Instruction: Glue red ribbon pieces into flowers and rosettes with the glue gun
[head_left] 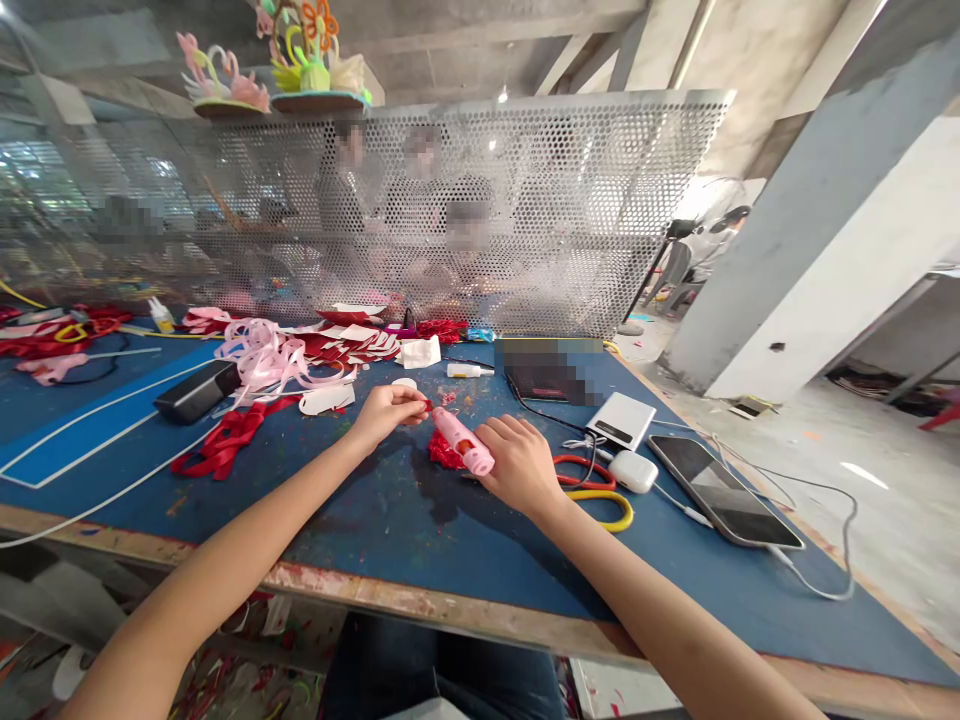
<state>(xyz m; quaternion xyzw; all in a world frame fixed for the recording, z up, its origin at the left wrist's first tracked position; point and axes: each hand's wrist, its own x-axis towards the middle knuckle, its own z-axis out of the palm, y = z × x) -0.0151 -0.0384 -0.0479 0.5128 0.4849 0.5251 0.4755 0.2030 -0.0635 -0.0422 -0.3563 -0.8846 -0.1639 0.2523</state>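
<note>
My right hand [519, 462] is wrapped round a pink tool that looks like a hot glue gun [459, 438], its nozzle pointing up and left. Between the fingertips of my left hand [386, 416], a small piece of red ribbon [429, 405] is pinched right at the nozzle. A crumpled bunch of red ribbon [444, 453] lies on the table beneath the gun, partly hidden by it. Close to my right wrist are scissors with red and yellow handles [619, 512], their blades out of sight.
Pink ribbon [262, 352], red ribbon strips [225, 440] and a black box-shaped device [196, 392] lie left. At right are a white power bank [622, 420], an earbud case [634, 471] and a cabled phone [724, 490]. A perforated metal screen [585, 220] stands behind; people sit beyond it.
</note>
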